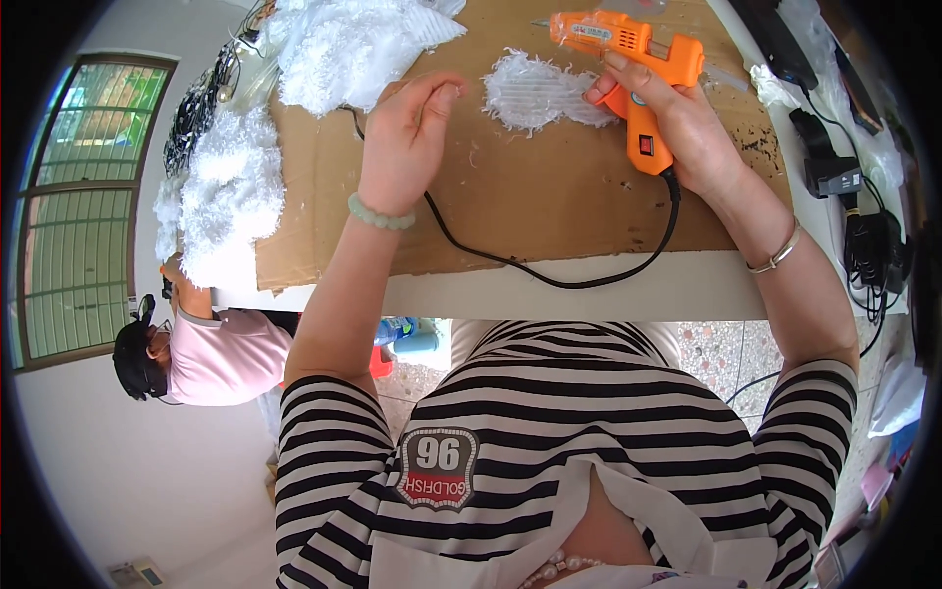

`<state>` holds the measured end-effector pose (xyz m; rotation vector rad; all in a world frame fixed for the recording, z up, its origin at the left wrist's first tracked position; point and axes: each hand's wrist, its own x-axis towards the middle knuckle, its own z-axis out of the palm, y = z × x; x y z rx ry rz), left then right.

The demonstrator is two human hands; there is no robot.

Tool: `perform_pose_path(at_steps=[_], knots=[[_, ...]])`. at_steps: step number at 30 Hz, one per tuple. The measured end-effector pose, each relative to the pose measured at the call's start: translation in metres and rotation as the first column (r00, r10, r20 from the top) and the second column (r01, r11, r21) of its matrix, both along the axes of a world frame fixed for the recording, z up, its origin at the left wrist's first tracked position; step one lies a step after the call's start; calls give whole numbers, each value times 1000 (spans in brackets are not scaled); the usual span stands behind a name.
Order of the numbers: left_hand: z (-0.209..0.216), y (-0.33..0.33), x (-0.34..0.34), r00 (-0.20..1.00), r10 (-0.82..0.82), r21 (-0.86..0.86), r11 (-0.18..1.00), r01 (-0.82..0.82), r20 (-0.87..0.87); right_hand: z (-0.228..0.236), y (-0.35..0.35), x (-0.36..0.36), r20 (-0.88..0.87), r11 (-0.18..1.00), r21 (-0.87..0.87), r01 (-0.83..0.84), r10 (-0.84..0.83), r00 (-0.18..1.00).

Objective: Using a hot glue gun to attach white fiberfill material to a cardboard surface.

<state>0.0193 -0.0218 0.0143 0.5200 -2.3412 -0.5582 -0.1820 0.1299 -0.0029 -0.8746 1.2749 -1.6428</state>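
Note:
My right hand (699,133) grips an orange hot glue gun (628,41), its nozzle pointing left above the table. Under the gun, a white fringed piece with a ribbed surface (538,93) lies flat, and my right fingers come close to its right end. To the left of that piece I hold my left hand (410,133) raised, thumb and fingers pressed together. Whatever is between those fingertips, if anything, is too small to make out. From the gun's handle a black cord (549,285) loops across the front edge and passes behind my left wrist.
Brown cardboard (530,196) covers the white table. White fluffy pieces (343,54) are heaped at the far left, with another pile (231,191) nearer. Black adapters and cables (868,240) line the right edge. A person in a pink shirt (226,358) is at the left.

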Motion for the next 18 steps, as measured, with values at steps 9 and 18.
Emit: perform_pose_path(at_steps=[9, 18], knots=[[-7, -6, -20, 978, -100, -208, 968, 138, 185, -3, 0, -2, 31, 999, -32, -23, 24, 999], [-7, -14, -34, 970, -116, -269, 948, 172, 212, -3, -1, -3, 35, 1000, -24, -18, 19, 999]])
